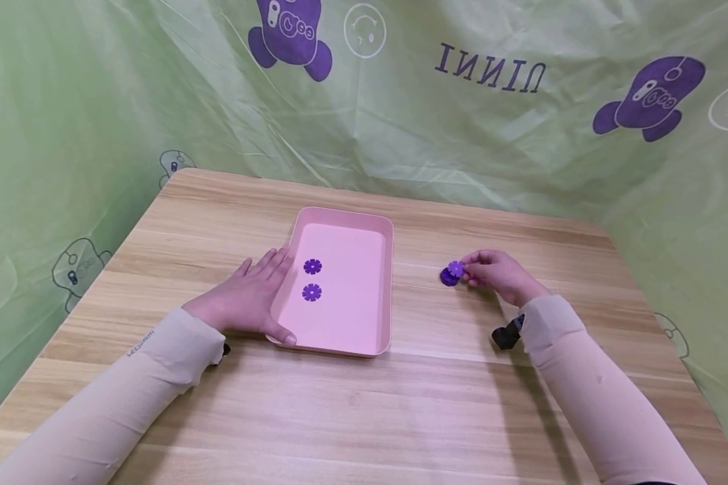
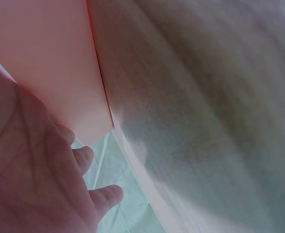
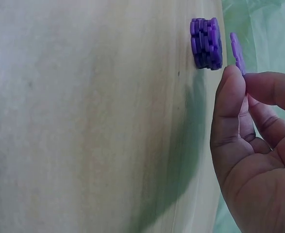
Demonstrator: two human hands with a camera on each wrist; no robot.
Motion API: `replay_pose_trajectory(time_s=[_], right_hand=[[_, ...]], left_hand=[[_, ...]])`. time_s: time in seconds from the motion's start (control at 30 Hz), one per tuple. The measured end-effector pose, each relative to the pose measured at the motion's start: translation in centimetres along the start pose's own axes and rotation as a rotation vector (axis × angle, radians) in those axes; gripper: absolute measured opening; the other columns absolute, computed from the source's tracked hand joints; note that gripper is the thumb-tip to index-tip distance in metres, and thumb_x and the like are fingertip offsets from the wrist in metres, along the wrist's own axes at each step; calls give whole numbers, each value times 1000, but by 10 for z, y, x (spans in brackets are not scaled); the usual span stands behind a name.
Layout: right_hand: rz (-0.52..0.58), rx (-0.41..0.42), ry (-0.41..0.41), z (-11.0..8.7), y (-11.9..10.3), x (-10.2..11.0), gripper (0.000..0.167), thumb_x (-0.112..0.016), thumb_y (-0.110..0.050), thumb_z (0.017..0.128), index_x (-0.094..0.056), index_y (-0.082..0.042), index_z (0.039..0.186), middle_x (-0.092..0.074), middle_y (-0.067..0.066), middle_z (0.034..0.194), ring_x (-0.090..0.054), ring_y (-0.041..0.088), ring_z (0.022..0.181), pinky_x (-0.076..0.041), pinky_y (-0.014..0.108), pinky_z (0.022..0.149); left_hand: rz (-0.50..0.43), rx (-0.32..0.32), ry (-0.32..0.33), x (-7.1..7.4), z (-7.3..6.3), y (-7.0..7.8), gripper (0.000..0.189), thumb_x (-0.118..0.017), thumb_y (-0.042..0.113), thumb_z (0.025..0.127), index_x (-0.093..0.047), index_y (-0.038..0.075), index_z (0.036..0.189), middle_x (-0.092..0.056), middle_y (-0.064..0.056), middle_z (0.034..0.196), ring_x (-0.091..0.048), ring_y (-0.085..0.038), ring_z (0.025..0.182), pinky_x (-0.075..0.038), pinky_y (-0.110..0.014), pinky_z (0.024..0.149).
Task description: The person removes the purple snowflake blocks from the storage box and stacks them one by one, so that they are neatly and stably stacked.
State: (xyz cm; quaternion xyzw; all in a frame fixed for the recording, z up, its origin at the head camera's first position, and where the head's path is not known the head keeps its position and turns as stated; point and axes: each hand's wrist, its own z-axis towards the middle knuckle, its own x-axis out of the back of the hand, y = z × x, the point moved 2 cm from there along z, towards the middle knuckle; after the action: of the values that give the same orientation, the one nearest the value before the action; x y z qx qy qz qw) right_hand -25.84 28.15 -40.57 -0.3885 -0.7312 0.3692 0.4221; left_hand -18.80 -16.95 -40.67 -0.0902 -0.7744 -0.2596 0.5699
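Observation:
Between thumb and fingertips, my right hand (image 1: 499, 275) pinches a purple snowflake disc (image 1: 456, 269) by its edge. Just beneath and beside it, a short stack of purple snowflake discs (image 3: 206, 43) stands on the table; the right wrist view shows a narrow gap from stack to held disc. My left hand (image 1: 255, 293) rests with spread fingers on the left rim of a pink tray (image 1: 346, 347), its thumb over the near-left corner. Inside the tray, toward its left side, lie two purple discs, a farther disc (image 1: 312, 267) and a nearer disc (image 1: 311, 292).
The wood-grain table (image 1: 364, 417) carries the tray left of centre and the stack to its right. Green printed curtain fabric (image 1: 437, 135) hangs behind the table and at both sides. A small black device (image 1: 507, 335) sits at the right wrist.

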Motion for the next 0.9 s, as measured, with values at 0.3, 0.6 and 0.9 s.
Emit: replay_pose_trajectory(time_s=[0.3,0.6,0.9], right_hand=[[27,-9,-30,-2,0,-2,32,-50,0,106,-47,18,132,-64,4,96,-62,7,83,-57,19,75],[5,-36,-30,-2,-1,-2,31,-48,-1,107,-48,18,131,-64,4,95,-62,7,81,-56,19,75],[-8,-36,-37,-2,-4,-4,31,-49,-2,107,-48,18,132,-64,4,93,-61,7,79,-56,19,73]], left_hand=[[-3,-1,-8,1,-1,0,151,-78,82,63,-7,-9,161,3,-25,170,0,-45,155,-3,-68,121],[-1,-3,-17,3,0,-1,151,-78,82,64,-6,-8,162,4,-24,170,1,-45,155,-2,-68,121],[-10,0,-27,4,-1,-1,150,-78,81,65,-6,-8,162,5,-24,170,1,-45,155,-2,-68,121]])
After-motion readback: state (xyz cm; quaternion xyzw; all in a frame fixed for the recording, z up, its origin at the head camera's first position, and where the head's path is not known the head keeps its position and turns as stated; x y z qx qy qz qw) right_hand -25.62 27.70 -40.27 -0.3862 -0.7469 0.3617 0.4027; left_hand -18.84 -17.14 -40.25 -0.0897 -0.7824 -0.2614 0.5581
